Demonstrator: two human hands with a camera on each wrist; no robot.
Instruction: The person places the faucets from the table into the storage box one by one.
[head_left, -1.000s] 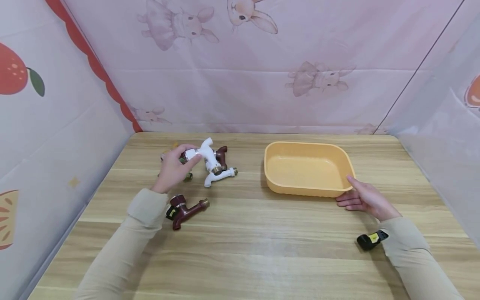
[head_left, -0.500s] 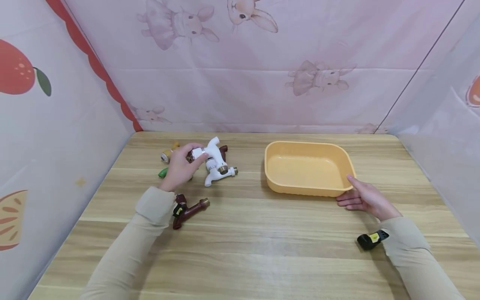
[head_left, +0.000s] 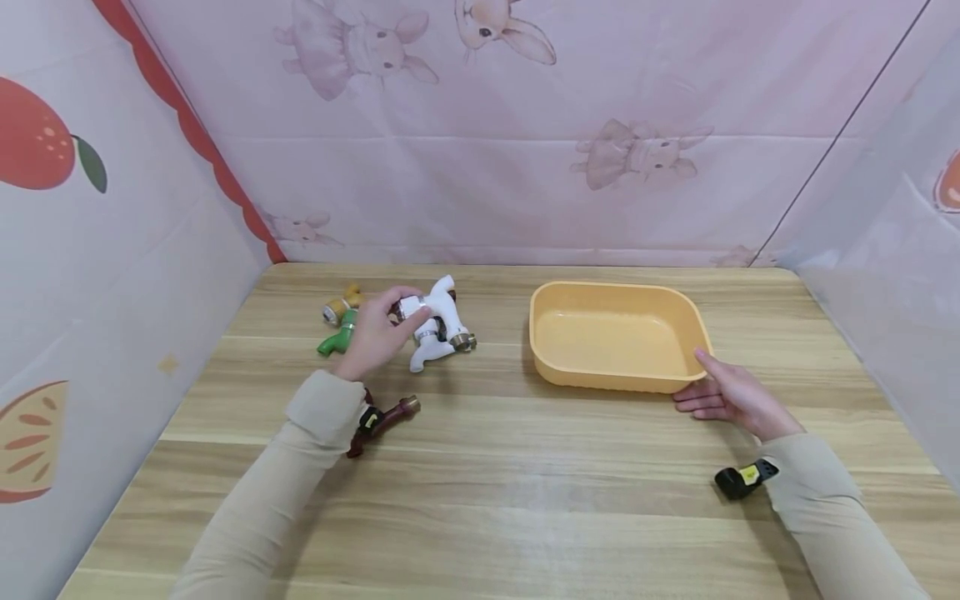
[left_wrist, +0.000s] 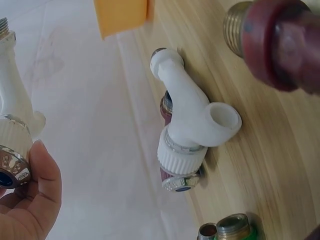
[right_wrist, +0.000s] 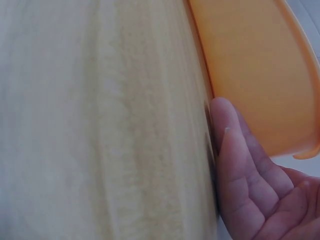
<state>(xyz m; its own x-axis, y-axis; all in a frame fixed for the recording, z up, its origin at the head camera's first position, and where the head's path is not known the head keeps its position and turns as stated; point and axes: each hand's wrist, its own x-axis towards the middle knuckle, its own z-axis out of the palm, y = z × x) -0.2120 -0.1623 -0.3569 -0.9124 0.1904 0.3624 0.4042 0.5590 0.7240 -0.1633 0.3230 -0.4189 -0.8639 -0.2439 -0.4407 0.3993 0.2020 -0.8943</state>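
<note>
Left hand lifting a white tap, right hand steadying the tray.

My left hand (head_left: 369, 337) pinches the white plastic faucet with chrome collar (head_left: 433, 310) by its threaded end, holding it just above the wooden tabletop (head_left: 525, 475), over a second white plastic faucet (left_wrist: 192, 125) and a dark red faucet (head_left: 382, 417) nearer me. A green plastic faucet (head_left: 334, 337) lies to the left. My right hand (head_left: 731, 396), fingers relaxed and straight, rests against the near right corner of the orange plastic tray (head_left: 617, 385). I judge the held faucet light, rigid and smooth; the ribbed collar or neck looks the surest grip, since the glossy spout could slip.
</note>
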